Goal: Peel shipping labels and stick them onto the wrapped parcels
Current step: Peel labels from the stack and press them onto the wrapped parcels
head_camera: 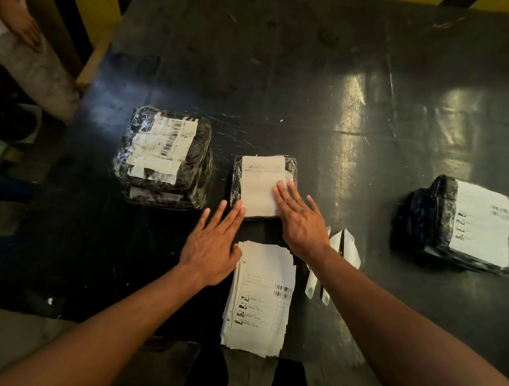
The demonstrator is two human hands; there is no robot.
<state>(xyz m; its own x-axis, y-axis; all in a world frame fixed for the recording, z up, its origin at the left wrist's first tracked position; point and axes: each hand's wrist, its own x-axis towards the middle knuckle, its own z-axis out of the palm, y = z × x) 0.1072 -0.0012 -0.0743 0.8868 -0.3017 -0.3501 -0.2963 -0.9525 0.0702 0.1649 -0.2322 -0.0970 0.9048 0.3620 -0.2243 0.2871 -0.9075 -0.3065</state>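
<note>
Here, at the centre of the frame, a person presses a white shipping label [260, 190] flat onto a small black wrapped parcel [291, 165] lying on a dark, shiny counter [311, 92]. The right hand [300, 217] lies on the label's lower right part with fingers straight and spread; its grip is fully open, holding nothing. The left hand [213, 244], equally flat and open, touches the label's lower left edge with its fingertips. Just below the hands, at lower centre, sits a loose stack of unpeeled labels [259, 299], and peeled backing strips [347, 251] lie right of it. A stack of labelled parcels [164, 155] rests at middle left, and another labelled parcel [464, 224] at far right. The label nearly covers the small parcel, so uneven pressing over the crinkled wrap could probably trap creases or leave an edge lifting; the parcel might also slide on the glossy counter.
</note>
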